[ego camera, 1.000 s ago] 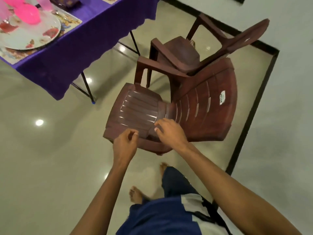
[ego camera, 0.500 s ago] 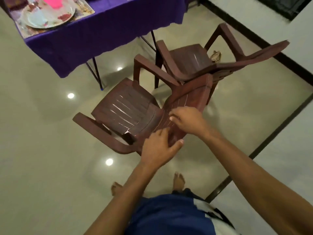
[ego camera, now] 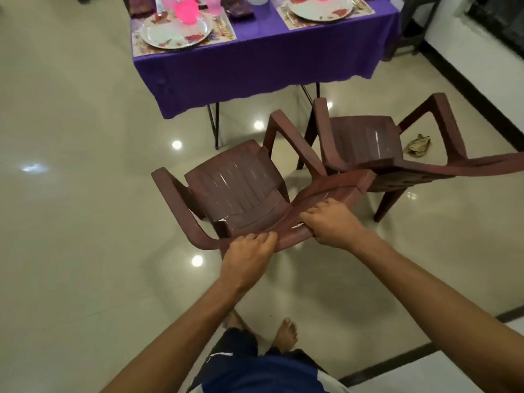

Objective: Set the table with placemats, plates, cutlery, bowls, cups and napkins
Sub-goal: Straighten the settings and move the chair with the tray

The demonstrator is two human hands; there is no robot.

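chair (ego camera: 235, 191) | stiff, light plastic (judged) | hold: backrest top | left hand (ego camera: 246, 258), right hand (ego camera: 334, 225) both clasping it

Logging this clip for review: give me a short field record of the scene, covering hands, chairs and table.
left hand: grips top edge of near chair's back
right hand: grips same edge, further right
near chair: brown plastic, facing table
far chair: same kind, to the right of the near one
table: purple cloth; placemats, plates, pink cups set
floor: glossy tile
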